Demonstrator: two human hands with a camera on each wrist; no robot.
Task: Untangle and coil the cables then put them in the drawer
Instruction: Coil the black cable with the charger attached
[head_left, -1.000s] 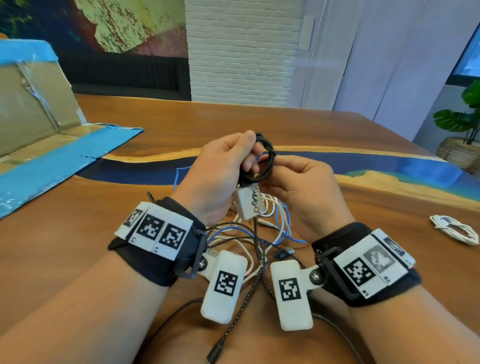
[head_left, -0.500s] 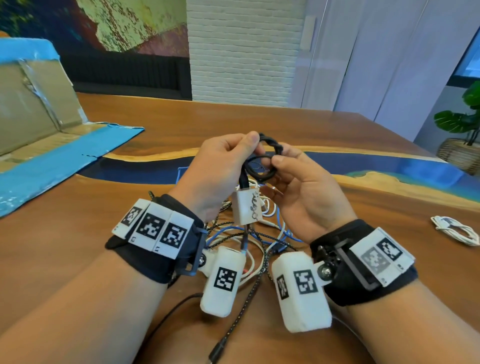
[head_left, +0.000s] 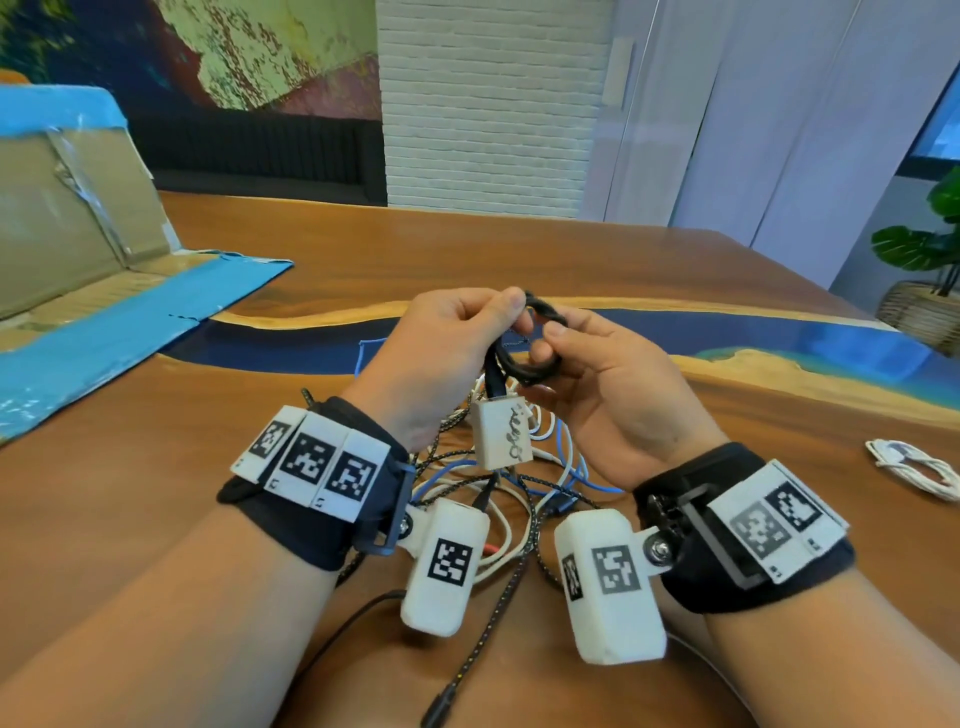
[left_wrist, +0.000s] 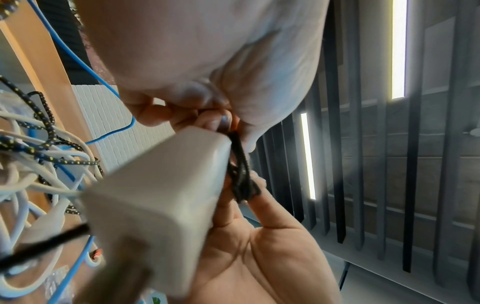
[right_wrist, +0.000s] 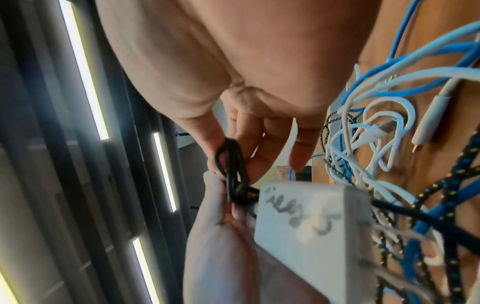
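Both hands are raised above the table, holding a small coil of black cable (head_left: 530, 358). My left hand (head_left: 457, 343) pinches the coil's top between thumb and fingers. My right hand (head_left: 587, 374) pinches its right side. A white charger block (head_left: 503, 431) with handwriting hangs from the coil just below the hands; it fills the left wrist view (left_wrist: 161, 205) and shows in the right wrist view (right_wrist: 311, 222). Under the hands a tangle of white, blue and black braided cables (head_left: 519, 493) lies on the wooden table (head_left: 156, 467).
A coiled white cable (head_left: 914, 467) lies at the table's right edge. An opened cardboard box with blue tape (head_left: 78, 291) lies at the left. A braided cable end (head_left: 467, 670) trails toward me. A potted plant (head_left: 924, 280) stands beyond the table's right side.
The hands have turned the black coil slightly and my right hand shifted its pinch along the coil's side; the charger block swings a little lower. The tangle on the table stays put.
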